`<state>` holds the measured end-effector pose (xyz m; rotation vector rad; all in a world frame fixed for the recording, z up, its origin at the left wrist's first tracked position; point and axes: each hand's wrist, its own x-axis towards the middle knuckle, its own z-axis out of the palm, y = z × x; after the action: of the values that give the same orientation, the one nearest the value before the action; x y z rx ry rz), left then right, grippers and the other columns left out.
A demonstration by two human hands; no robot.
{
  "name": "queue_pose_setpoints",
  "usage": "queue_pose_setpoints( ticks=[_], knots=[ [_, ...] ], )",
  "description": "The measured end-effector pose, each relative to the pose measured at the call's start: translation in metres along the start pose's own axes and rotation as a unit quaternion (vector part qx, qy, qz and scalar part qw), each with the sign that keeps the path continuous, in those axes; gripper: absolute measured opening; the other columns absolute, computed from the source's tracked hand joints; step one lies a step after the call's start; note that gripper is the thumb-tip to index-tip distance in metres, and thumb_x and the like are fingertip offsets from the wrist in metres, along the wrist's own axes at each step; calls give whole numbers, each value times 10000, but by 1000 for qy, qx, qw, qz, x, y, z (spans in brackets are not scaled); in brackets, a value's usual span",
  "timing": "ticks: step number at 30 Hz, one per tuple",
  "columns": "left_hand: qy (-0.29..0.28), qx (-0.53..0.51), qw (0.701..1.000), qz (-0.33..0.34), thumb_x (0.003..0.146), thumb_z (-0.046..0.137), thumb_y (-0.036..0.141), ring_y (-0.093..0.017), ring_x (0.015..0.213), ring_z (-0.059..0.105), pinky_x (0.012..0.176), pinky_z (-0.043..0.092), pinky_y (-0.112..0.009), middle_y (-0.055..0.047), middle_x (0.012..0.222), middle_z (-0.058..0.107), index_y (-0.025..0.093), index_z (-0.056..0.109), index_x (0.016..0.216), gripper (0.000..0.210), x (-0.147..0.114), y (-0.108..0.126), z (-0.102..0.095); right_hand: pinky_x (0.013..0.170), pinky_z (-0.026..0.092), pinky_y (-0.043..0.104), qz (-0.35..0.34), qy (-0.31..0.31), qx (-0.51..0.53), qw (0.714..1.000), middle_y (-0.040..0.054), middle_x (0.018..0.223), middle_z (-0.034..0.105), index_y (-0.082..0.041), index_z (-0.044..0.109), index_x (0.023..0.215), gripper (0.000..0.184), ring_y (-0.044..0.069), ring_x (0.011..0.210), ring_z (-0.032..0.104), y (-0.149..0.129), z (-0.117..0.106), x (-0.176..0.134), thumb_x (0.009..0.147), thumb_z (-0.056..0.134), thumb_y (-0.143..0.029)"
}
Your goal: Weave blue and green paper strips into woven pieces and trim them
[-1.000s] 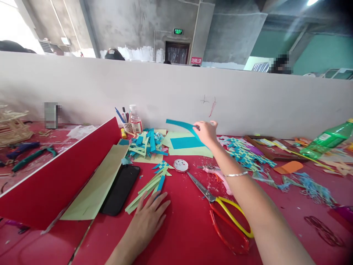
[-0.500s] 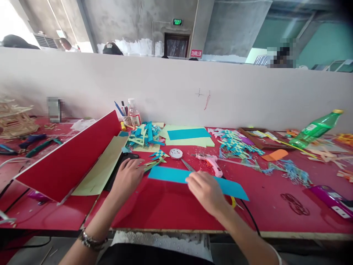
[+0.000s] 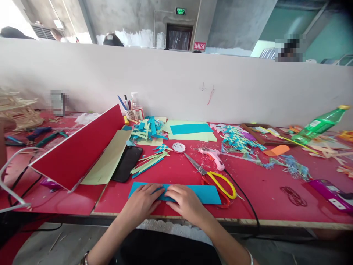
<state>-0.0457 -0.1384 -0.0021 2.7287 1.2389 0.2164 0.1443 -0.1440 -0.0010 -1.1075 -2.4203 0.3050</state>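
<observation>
A long strip of blue paper [image 3: 205, 193] lies along the table's near edge. My left hand [image 3: 145, 198] rests over its left half, fingers bent on the paper and thumb by the near edge. Close beside it, my right hand [image 3: 183, 200] grips the strip the same way, the fingertips of both hands almost meeting. What the fingertips do under the palms is hidden. Right of the strip lie yellow-handled scissors [image 3: 222, 184], partly over a red handle [image 3: 224, 201]. Thin green and blue paper strips [image 3: 150, 163] lie beyond my left hand.
A pink glue gun [image 3: 213, 156] and a round white lid [image 3: 178, 147] lie farther back. At left are a black phone [image 3: 128, 163] and a standing red board [image 3: 82, 147]. Paper scraps [image 3: 149, 130], woven pieces [image 3: 238, 139] and a green bottle [image 3: 320, 125] line the back.
My right hand has brought the blue strip nearer and to the left, down onto the table edge. My left hand has come from near the phone onto the strip. The scissors now show fully.
</observation>
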Motion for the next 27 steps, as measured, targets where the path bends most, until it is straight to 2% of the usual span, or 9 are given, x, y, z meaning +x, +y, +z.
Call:
queue_pose_setpoints(
  ticks=[2, 4, 6, 10, 14, 20, 24, 25, 27],
  knots=[
    [4, 37, 999, 17, 831, 456, 200, -212, 1026, 531, 832, 445, -351, -47, 1149, 568, 234, 509, 1141, 317, -1, -5, -1, 768, 446, 263, 35, 21, 10, 999, 28, 938, 595, -213, 560, 931, 146, 158, 866, 552, 8, -8, -7, 803, 511, -264],
    [14, 68, 997, 39, 840, 437, 191, -219, 995, 551, 811, 453, -355, -57, 1121, 590, 221, 528, 1129, 304, -3, -10, -1, 777, 443, 283, 102, 65, -22, 992, 53, 946, 587, -196, 560, 945, 173, 168, 890, 548, 22, -19, -19, 830, 458, -276],
    [26, 76, 995, 52, 850, 416, 193, -218, 982, 560, 812, 454, -353, -59, 1108, 601, 214, 545, 1114, 295, -7, -15, -2, 783, 440, 338, 177, 110, -101, 973, 84, 959, 581, -176, 561, 955, 201, 205, 907, 542, 39, -28, -38, 833, 432, -270],
    [39, 42, 998, 40, 831, 423, 169, -195, 970, 566, 819, 458, -329, -33, 1090, 615, 228, 585, 1063, 289, -17, -26, -3, 771, 439, 410, 255, 122, -215, 935, 123, 946, 581, -148, 559, 990, 261, 267, 918, 532, 68, -36, -78, 800, 455, -292],
    [60, 30, 997, 29, 809, 449, 164, -188, 956, 571, 816, 462, -318, -30, 1065, 628, 234, 602, 1038, 284, -25, -32, 0, 759, 456, 350, 247, 113, -193, 943, 91, 959, 597, -170, 555, 983, 237, 220, 907, 548, 83, -37, -97, 835, 378, -226],
    [88, 54, 994, 39, 841, 419, 185, -179, 941, 575, 801, 459, -306, -32, 1048, 632, 231, 605, 1016, 260, -26, -28, 6, 735, 462, 354, 262, 109, -195, 939, 88, 935, 603, -172, 573, 907, 208, 220, 860, 557, 92, -49, -93, 827, 388, -224],
    [94, 66, 992, 56, 849, 409, 182, -196, 913, 585, 760, 464, -326, -47, 1022, 641, 209, 603, 1009, 253, -22, -16, 4, 786, 447, 380, 231, 144, -181, 945, 112, 995, 578, -178, 576, 948, 232, 236, 937, 541, 63, -51, -78, 829, 390, -247],
    [92, 65, 992, 57, 847, 415, 184, -200, 908, 587, 751, 464, -332, -47, 1017, 642, 208, 602, 1008, 248, -21, -12, 2, 816, 439, 365, 200, 136, -150, 959, 104, 1011, 574, -189, 569, 969, 227, 226, 966, 532, 50, -48, -72, 826, 418, -281],
    [87, 62, 993, 54, 845, 424, 188, -207, 897, 591, 740, 461, -342, -41, 1008, 645, 210, 603, 1004, 240, -18, -7, -1, 858, 426, 325, 138, 54, -76, 986, 75, 1090, 552, -232, 526, 1075, 281, 202, 1032, 502, 24, -38, -61, 811, 471, -312]
  ],
)
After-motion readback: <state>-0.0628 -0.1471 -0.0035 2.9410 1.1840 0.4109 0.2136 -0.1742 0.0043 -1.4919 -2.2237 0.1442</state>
